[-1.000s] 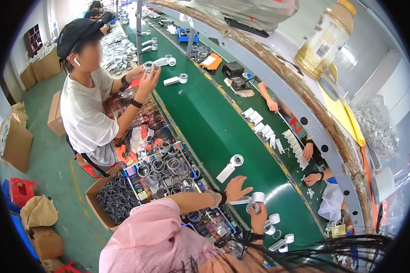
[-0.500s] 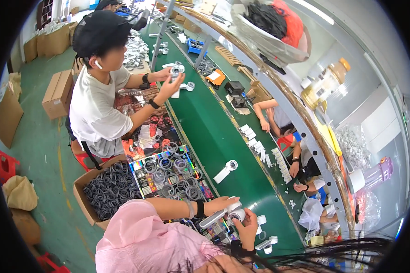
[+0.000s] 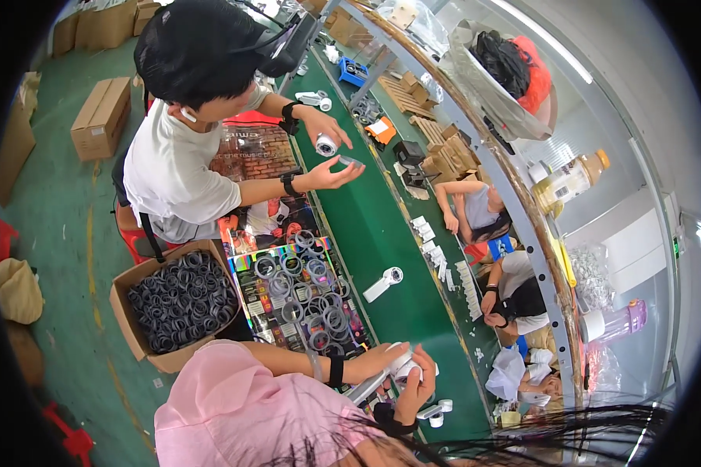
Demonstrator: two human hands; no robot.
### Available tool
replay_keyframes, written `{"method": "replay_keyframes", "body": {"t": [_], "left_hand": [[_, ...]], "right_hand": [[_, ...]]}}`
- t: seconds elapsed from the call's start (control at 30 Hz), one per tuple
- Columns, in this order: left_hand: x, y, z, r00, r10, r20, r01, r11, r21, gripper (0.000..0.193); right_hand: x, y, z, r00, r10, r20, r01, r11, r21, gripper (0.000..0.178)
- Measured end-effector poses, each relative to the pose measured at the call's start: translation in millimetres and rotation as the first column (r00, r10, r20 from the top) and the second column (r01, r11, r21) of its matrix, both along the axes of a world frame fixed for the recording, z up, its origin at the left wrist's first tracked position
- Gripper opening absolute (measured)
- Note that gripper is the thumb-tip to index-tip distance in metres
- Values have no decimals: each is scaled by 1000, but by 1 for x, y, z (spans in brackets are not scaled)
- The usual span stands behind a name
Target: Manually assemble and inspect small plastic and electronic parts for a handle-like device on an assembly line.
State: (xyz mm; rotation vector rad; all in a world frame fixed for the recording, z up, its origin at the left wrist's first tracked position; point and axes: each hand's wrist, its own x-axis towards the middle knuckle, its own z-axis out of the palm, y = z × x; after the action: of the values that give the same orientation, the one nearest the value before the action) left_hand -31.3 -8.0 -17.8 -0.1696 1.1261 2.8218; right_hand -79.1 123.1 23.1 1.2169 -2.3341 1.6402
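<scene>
Both of my hands are closed around a white handheld fan (image 3: 368,386) with a round head and a long handle. My left hand (image 3: 372,363) lies over the head from the left, and the handle slants out below it. My right hand (image 3: 417,387) wraps the other side of the head with bent fingers. Parts of the head are hidden by the fingers. Just beyond my hands, another white fan (image 3: 383,285) lies on the green conveyor belt (image 3: 350,210). Smaller white fan pieces (image 3: 436,412) sit beside my right wrist.
Grey and clear rings (image 3: 334,319) cover a printed board left of the belt. A carton (image 3: 121,311) full of dark rings stands beside it. A co-worker (image 3: 183,163) in a white shirt handles a similar fan. Rows of white parts (image 3: 467,288) line the far side; a metal-framed shelf (image 3: 514,202) rises right.
My view has shifted. My right hand has closed further around the fan's head. The co-worker's hands have come apart, one holding a fan, the other a ring-like piece.
</scene>
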Motion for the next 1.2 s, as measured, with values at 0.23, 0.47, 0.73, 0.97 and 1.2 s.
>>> {"method": "replay_keyframes", "body": {"t": [0.23,0.47,0.73,0.97,1.2], "left_hand": [[13,9,-2,998,60,-35,-63,993,-104,55],[22,10,8,990,18,-143,-66,938,-341,54],[17,18,-3,970,17,-244,-125,891,-436,54],[21,14,3,949,11,-314,-142,906,-399,52],[19,12,1,926,-64,-372,-161,825,-542,52]], "right_hand": [[13,-4,-9,981,-142,-131,125,984,-128,33],[22,6,8,985,-58,-162,43,995,-92,42],[22,15,20,970,41,-238,-35,999,30,51],[33,9,35,984,36,-177,-19,995,98,54],[31,25,19,988,143,-58,-146,988,-50,69]]}}
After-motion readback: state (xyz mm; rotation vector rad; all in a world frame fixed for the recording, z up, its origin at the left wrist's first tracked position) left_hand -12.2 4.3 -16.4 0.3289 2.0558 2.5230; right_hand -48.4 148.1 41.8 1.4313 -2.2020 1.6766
